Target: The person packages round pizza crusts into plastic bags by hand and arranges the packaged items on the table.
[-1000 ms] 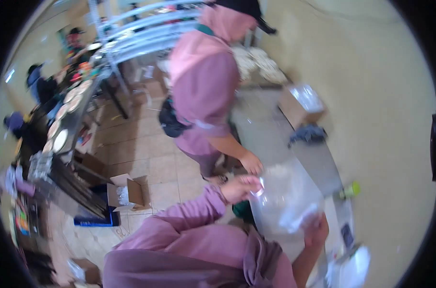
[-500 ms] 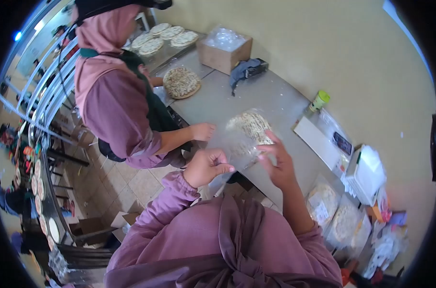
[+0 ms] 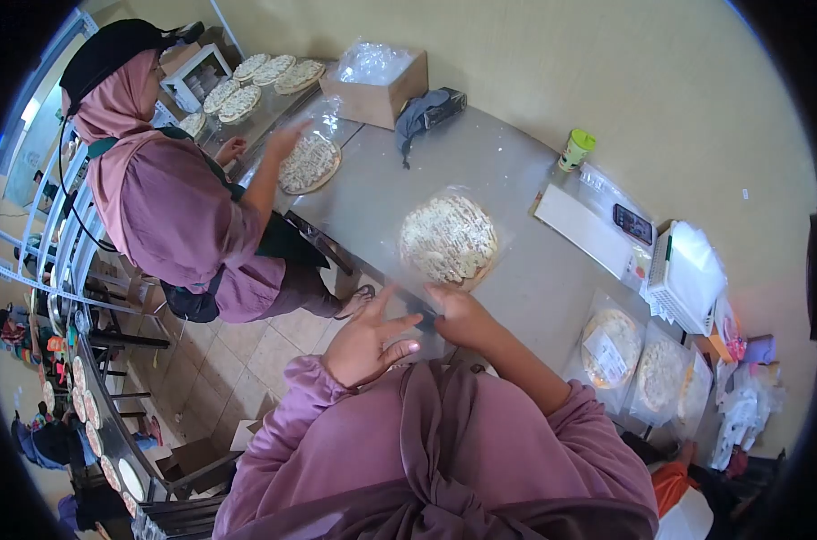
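A pizza (image 3: 449,236) topped with shredded white cheese lies in a clear plastic bag (image 3: 503,227) on the metal table, just beyond my hands. My right hand (image 3: 462,318) is at the near edge of the bag, its fingers closed and seemingly pinching the plastic there. Beside it on the left, my left hand (image 3: 371,340) is held in the air with its fingers spread, holding nothing I can see. Part of the bag's near end is hidden behind my right hand.
A co-worker (image 3: 170,198) stands to the left, hands by another bagged pizza (image 3: 309,164). Several pizzas (image 3: 239,105) lie behind. A cardboard box (image 3: 381,94) holds plastic bags. Bagged pizzas (image 3: 609,351) lie at right, near a phone (image 3: 633,223), white basket (image 3: 677,279) and green-lidded cup (image 3: 577,150).
My left hand has let go of the plastic and opened its fingers. My right hand has moved down and left to the bag's near edge. The pizza now lies flat, and the co-worker has moved left.
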The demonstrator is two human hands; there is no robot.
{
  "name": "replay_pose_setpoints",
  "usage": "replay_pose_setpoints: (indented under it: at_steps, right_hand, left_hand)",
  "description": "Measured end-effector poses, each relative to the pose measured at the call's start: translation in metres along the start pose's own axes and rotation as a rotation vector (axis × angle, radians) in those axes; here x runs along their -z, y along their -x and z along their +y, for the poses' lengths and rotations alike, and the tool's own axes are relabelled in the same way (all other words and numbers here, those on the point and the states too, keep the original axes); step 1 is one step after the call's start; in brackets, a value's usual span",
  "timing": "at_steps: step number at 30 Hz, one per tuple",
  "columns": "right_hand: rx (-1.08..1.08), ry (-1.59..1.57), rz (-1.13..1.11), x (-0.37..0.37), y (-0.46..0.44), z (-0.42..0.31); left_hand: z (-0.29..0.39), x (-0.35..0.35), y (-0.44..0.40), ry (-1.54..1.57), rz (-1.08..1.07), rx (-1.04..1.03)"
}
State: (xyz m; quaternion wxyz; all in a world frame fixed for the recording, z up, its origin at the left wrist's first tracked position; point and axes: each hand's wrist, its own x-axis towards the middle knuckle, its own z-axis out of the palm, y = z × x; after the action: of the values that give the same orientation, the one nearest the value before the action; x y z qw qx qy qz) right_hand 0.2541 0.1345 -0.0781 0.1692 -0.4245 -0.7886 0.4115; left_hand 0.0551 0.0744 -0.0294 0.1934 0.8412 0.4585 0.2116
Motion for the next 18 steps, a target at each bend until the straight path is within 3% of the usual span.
replay_pose_setpoints:
  at_steps: [1,3,7,10,12,13,15,17,18]
  right_hand:
    - [-0.001,-0.003,0.0,-0.006,-0.002,-0.001]
    - [0.018,0.033,-0.006,-0.015,-0.006,-0.003]
    - [0.06,0.086,0.041,-0.022,-0.007,-0.004]
    - [-0.021,-0.11,-0.02,-0.012,-0.004,-0.014]
    - [-0.214,-0.564,-0.172,0.001,0.002,-0.024]
    - [-0.216,-0.567,-0.163,0.001,0.001,-0.015]
    - [-0.268,-0.697,0.126,-0.005,-0.002,0.024]
    - [-0.401,-0.629,0.57,-0.008,-0.007,0.063]
    - [-0.407,-0.629,0.577,-0.006,-0.008,0.075]
  left_hand:
    - [-0.003,-0.002,0.003,0.0,-0.003,0.001]
    - [-0.007,-0.007,0.01,-0.05,-0.032,0.373]
    - [-0.045,-0.012,0.034,-0.116,0.007,0.579]
    - [-0.068,-0.018,0.057,0.084,-0.192,0.527]
    - [-0.063,-0.021,0.065,0.755,-0.229,0.917]
    - [-0.063,-0.029,0.073,0.803,-0.158,0.875]
    - [-0.072,-0.042,0.089,0.747,-0.082,0.762]
    - [-0.08,-0.05,0.098,0.667,0.036,0.665]
    - [-0.078,-0.046,0.096,0.669,0.027,0.662]
